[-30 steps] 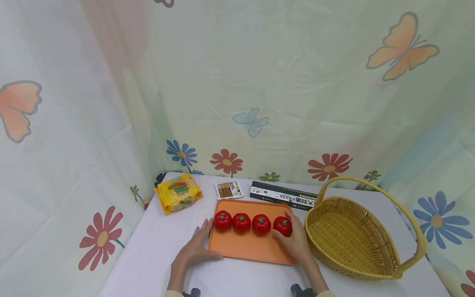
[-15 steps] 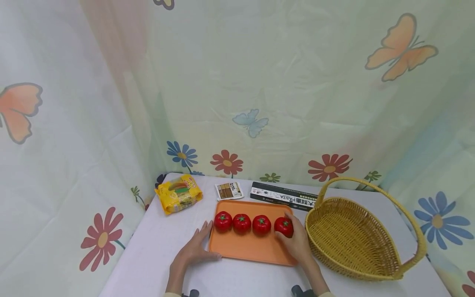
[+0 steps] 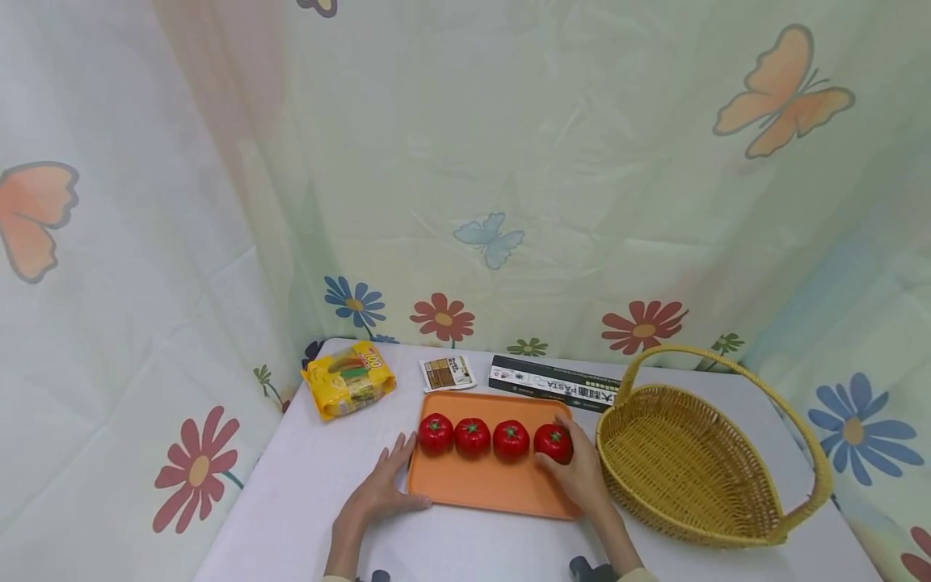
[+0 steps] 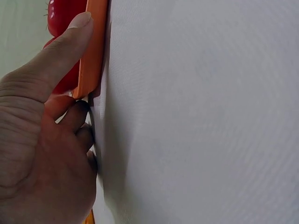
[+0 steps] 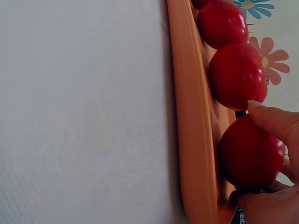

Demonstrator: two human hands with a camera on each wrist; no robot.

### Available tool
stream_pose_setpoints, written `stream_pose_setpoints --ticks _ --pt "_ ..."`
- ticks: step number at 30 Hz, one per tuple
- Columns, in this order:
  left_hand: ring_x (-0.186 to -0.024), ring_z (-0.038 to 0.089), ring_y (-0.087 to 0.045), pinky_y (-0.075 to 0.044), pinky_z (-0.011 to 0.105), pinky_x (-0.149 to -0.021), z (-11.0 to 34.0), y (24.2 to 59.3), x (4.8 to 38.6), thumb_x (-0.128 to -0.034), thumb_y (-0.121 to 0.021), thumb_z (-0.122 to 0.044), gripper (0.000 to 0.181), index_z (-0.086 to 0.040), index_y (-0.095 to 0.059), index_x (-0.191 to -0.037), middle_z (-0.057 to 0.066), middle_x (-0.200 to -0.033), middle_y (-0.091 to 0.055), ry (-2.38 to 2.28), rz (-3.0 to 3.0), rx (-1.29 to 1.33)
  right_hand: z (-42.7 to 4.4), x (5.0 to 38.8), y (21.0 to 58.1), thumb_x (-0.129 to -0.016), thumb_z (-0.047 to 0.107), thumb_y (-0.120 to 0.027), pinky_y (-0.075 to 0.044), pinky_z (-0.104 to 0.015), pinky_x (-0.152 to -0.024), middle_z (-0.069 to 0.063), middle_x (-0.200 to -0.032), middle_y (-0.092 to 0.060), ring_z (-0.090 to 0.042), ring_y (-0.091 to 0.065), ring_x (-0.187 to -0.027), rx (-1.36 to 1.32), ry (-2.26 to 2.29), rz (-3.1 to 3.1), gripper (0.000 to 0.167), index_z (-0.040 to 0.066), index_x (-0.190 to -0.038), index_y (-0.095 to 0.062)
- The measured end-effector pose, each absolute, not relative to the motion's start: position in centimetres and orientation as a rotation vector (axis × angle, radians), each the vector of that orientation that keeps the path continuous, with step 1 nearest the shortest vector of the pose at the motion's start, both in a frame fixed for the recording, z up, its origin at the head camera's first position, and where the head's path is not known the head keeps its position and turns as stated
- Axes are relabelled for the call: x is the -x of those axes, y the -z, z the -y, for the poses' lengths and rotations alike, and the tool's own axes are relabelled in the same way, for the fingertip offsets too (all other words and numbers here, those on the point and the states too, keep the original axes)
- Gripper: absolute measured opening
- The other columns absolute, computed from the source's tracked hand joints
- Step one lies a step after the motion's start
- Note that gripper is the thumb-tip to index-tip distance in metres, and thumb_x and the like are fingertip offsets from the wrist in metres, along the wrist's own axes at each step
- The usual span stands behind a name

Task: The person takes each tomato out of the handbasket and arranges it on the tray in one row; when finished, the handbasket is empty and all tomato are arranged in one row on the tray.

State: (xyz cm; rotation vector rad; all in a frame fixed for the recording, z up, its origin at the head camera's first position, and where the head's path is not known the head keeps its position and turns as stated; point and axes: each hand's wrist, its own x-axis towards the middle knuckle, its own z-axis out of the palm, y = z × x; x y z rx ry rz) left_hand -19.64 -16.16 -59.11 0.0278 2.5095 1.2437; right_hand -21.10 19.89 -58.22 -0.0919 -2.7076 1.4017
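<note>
Several red tomatoes stand in a row on an orange tray (image 3: 494, 493), in the head view. My right hand (image 3: 582, 473) grips the rightmost tomato (image 3: 551, 441), thumb on its near left side and fingers round its far right side. That same tomato (image 5: 252, 154) sits low inside the tray in the right wrist view, a narrow gap from its neighbour (image 5: 238, 77). At the tray's front left corner is my left hand (image 3: 378, 489), fingers extended along the left edge and thumb by the front edge. In the left wrist view its thumb (image 4: 56, 60) lies against the tray wall (image 4: 93, 51).
A wicker basket (image 3: 687, 461) with a tall handle stands right of the tray, close to my right hand. Behind the tray lie a dark pasta box (image 3: 553, 382), a small white-and-brown packet (image 3: 447, 373) and a yellow packet (image 3: 351, 380). A floral curtain (image 3: 538, 162) hangs behind the table.
</note>
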Motion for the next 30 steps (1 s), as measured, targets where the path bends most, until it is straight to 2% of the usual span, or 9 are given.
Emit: stream_pose_setpoints --ticks 6,19,23,26,30 --pt "-0.163 0.053 -0.007 -0.019 0.082 -0.122 16.1 59.1 19.5 -0.0741 -0.1 -0.039 0.118 -0.027 -0.034 -0.171 0.012 -0.18 -0.02 -1.234 -2.511 -0.032 -19.9 20.8 58.1 -0.09 0.015 -0.09 -0.041 -0.068 -0.119 -0.026 -0.154 -0.054 -0.049 -0.044 -0.148 0.121 -1.407 2.713 0.088 0.005 -0.162 -0.041" --pt "-0.163 0.053 -0.007 -0.019 0.082 -0.121 15.9 59.2 19.6 -0.0732 -0.1 -0.04 0.119 -0.027 -0.034 -0.171 0.012 -0.18 -0.02 -1.247 -2.507 -0.04 -20.0 20.6 58.0 -0.089 0.012 -0.09 -0.04 -0.066 -0.121 -0.025 -0.155 -0.054 -0.046 -0.044 -0.15 0.099 -1.368 2.688 0.088 0.004 -0.162 -0.041" --pt "-0.163 0.054 -0.007 -0.018 0.083 -0.122 15.9 58.7 19.6 -0.077 -0.097 -0.045 0.115 -0.026 -0.034 -0.171 0.013 -0.18 -0.021 -1.231 -2.489 -0.027 -19.9 20.6 57.8 -0.091 0.013 -0.088 -0.039 -0.065 -0.122 -0.026 -0.159 -0.05 -0.047 -0.042 -0.151 0.096 -1.377 2.678 0.087 0.004 -0.163 -0.039" --pt "-0.161 0.055 -0.013 -0.021 0.081 -0.123 15.9 57.7 19.6 -0.0824 -0.092 -0.051 0.111 -0.021 -0.033 -0.171 0.018 -0.178 -0.023 -1.202 -2.486 -0.002 -19.6 20.6 57.5 -0.095 0.021 -0.085 -0.039 -0.066 -0.122 -0.026 -0.163 -0.045 -0.047 -0.041 -0.153 0.091 -1.344 2.675 0.087 0.004 -0.165 -0.036" --pt "-0.158 0.054 -0.028 -0.032 0.077 -0.121 15.8 55.3 19.4 -0.0894 -0.082 -0.061 0.11 -0.019 -0.024 -0.174 0.023 -0.175 -0.03 -1.208 -2.544 0.079 -19.0 20.4 56.3 -0.102 0.026 -0.077 -0.034 -0.069 -0.124 -0.024 -0.171 -0.036 -0.047 -0.034 -0.157 0.001 -1.275 2.622 0.083 0.004 -0.167 -0.032"
